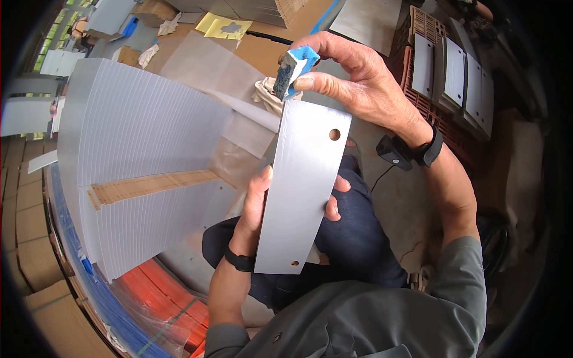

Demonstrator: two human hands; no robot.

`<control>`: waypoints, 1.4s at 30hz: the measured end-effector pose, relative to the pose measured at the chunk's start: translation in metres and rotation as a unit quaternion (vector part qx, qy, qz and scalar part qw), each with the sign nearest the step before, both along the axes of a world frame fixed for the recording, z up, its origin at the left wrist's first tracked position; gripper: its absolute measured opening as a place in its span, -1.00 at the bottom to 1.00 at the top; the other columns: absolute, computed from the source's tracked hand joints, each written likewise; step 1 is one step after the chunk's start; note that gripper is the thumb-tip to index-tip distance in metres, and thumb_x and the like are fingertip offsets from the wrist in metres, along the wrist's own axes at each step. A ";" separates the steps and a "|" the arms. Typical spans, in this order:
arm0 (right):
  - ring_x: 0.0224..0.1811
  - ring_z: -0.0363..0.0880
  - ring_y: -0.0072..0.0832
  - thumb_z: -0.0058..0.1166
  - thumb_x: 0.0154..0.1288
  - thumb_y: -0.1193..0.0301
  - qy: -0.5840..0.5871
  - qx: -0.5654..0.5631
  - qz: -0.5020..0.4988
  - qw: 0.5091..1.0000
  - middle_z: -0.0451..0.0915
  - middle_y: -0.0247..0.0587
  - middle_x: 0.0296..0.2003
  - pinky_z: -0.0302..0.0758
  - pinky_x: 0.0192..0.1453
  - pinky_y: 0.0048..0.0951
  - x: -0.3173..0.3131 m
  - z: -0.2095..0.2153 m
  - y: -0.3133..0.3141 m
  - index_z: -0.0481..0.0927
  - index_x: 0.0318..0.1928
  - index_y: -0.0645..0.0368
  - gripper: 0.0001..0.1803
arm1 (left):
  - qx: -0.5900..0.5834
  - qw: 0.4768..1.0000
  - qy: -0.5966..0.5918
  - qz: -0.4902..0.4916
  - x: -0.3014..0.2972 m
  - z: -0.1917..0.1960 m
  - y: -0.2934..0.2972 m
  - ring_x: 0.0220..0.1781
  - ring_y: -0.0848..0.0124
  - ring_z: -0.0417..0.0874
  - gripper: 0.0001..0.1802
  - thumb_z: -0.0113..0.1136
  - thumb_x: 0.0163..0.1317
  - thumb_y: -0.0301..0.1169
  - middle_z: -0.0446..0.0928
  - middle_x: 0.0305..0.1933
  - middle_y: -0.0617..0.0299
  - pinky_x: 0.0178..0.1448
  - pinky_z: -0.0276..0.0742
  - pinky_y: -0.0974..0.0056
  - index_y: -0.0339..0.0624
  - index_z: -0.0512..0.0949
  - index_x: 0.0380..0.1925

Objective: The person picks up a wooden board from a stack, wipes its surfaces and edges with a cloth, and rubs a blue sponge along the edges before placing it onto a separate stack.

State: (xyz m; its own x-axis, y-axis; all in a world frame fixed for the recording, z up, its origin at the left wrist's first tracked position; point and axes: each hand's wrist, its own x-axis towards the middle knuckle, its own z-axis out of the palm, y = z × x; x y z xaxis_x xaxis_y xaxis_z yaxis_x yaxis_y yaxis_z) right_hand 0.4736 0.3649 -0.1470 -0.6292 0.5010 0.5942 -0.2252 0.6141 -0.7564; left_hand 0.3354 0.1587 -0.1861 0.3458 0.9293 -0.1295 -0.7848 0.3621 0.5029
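My left hand [255, 206] is wrapped from below around a flat silver-grey panel [303, 185], its fingertips showing past the right edge. The panel is tilted upright in front of me, with a larger round hole near its top and a smaller one near its bottom. Between thumb and fingers, my right hand [358, 83] pinches a small blue block with a dark, rough face [295, 68], which looks like a sponge or abrasive pad. That block is just at the panel's top edge; whether they touch, I cannot tell.
Stacked grey panels [149, 125] fill the left side, with a cardboard strip [155, 184] across them. Brown crates [418, 65] at the right hold more panels [462, 77]. A whitish cloth [267, 94] lies behind my panel. Orange pieces [164, 298] under plastic are at lower left.
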 end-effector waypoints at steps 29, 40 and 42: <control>0.01 0.60 -0.54 0.37 0.32 0.29 0.050 -0.037 0.040 0.997 0.69 -0.35 -0.06 0.54 0.22 -0.36 -0.005 -0.017 0.007 0.68 0.04 0.13 -0.66 | -0.007 0.997 -0.081 -0.003 -0.001 -0.006 0.000 -0.02 0.01 0.65 0.02 -0.16 0.38 0.28 0.38 0.26 -0.47 -0.03 0.68 0.00 -0.44 0.08 0.49; 0.02 0.61 -0.53 0.37 0.31 0.28 0.045 -0.036 0.043 0.997 0.70 -0.35 -0.07 0.55 0.22 -0.38 -0.002 -0.015 0.009 0.69 0.05 0.12 -0.65 | -0.017 0.997 -0.072 -0.007 0.002 -0.004 0.002 -0.03 0.03 0.65 0.04 -0.14 0.36 0.30 0.39 0.25 -0.46 -0.04 0.68 0.04 -0.44 0.08 0.49; 0.02 0.61 -0.53 0.37 0.31 0.28 0.051 -0.045 0.047 0.997 0.70 -0.35 -0.07 0.55 0.22 -0.38 -0.002 -0.014 0.010 0.69 0.05 0.12 -0.65 | -0.008 0.998 -0.067 -0.012 0.001 -0.005 0.003 -0.04 0.04 0.65 0.06 -0.15 0.35 0.31 0.40 0.24 -0.45 -0.05 0.68 0.05 -0.43 0.08 0.49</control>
